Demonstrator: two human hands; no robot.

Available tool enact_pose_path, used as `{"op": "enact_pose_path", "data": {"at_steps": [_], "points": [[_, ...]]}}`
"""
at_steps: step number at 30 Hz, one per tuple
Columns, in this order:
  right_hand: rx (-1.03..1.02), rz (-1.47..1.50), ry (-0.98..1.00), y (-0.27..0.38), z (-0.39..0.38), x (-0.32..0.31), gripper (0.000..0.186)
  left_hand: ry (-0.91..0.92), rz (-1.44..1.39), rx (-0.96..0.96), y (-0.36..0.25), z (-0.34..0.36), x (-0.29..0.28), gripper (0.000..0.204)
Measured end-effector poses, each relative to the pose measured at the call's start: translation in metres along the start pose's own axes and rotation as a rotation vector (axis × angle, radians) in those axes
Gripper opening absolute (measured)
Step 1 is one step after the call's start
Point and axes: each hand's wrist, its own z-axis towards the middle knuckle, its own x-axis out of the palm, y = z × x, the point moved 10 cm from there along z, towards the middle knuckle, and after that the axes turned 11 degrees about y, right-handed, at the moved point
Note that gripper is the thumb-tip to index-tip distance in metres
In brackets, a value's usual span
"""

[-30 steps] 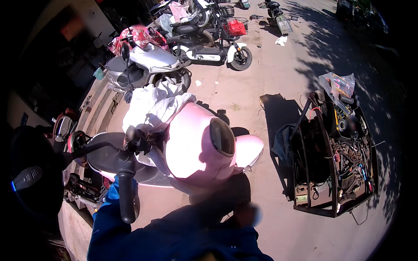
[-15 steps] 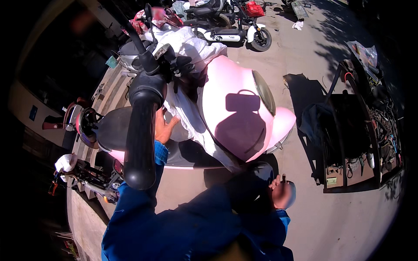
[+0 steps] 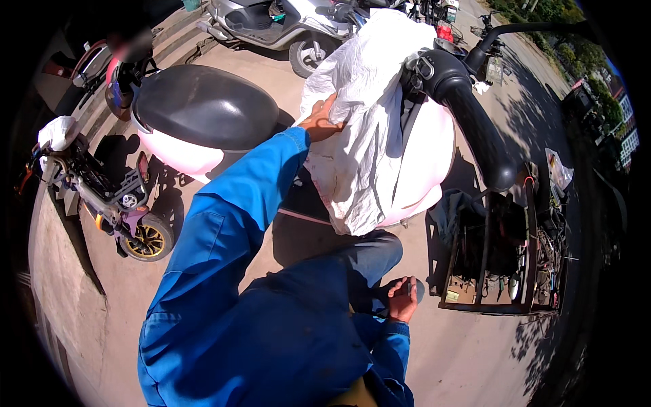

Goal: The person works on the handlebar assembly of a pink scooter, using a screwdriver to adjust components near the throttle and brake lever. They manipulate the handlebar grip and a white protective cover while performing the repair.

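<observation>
A pink scooter [image 3: 424, 156] with a long black seat [image 3: 203, 105] stands before me. A crumpled white sheet [image 3: 366, 156] hangs over its front and footwell. My left hand [image 3: 322, 121] rests against the sheet's left side, thumb and fingers apart, some fingertips hidden by its folds. The black handlebar grip [image 3: 478, 129] sticks out to the right of the sheet. Low on the right, beside my bent knee [image 3: 380, 254], my right hand [image 3: 403, 300] is held palm up with its fingers curled. Something small and dark seems to be between those fingers, too small to name.
To the right on the ground stands an open metal-framed tool tray [image 3: 485, 308] with several tools. A silver scooter [image 3: 271, 27] is parked behind, and another two-wheeler [image 3: 135, 210] with a gold-rimmed wheel stands at left. A concrete ledge [image 3: 74, 292] runs along the left side.
The view has swung, so the handlebar grip now lies right of the sheet. The sheet now covers more of the pink front. My left hand has moved from behind the grip to the sheet.
</observation>
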Motion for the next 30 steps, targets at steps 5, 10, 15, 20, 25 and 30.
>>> {"op": "enact_pose_path", "data": {"at_steps": [5, 10, 15, 20, 25, 30], "points": [[-0.098, -0.481, 0.089, 0.015, 0.006, 0.133, 0.051, 0.306, -0.405, 0.3, -0.002, 0.01, 0.037, 0.085], [-0.086, -0.855, 0.372, -0.012, 0.018, 0.294, 0.043, 0.117, -0.524, 0.455, 0.051, 0.032, 0.056, 0.077], [-0.105, -1.198, 0.653, -0.059, 0.046, 0.414, 0.056, -0.102, -0.762, 0.284, 0.014, -0.021, 0.097, 0.055], [-0.193, -1.508, 0.757, -0.097, 0.122, 0.451, 0.064, -0.06, -1.209, 0.59, 0.02, -0.077, 0.167, 0.059], [-0.08, -1.47, 0.655, -0.111, 0.159, 0.455, 0.076, -0.332, -0.396, 0.417, 0.016, -0.145, 0.105, 0.051], [-0.133, -1.521, 0.609, -0.116, 0.17, 0.45, 0.086, -0.315, -0.173, 0.215, 0.124, -0.188, 0.108, 0.022]]}}
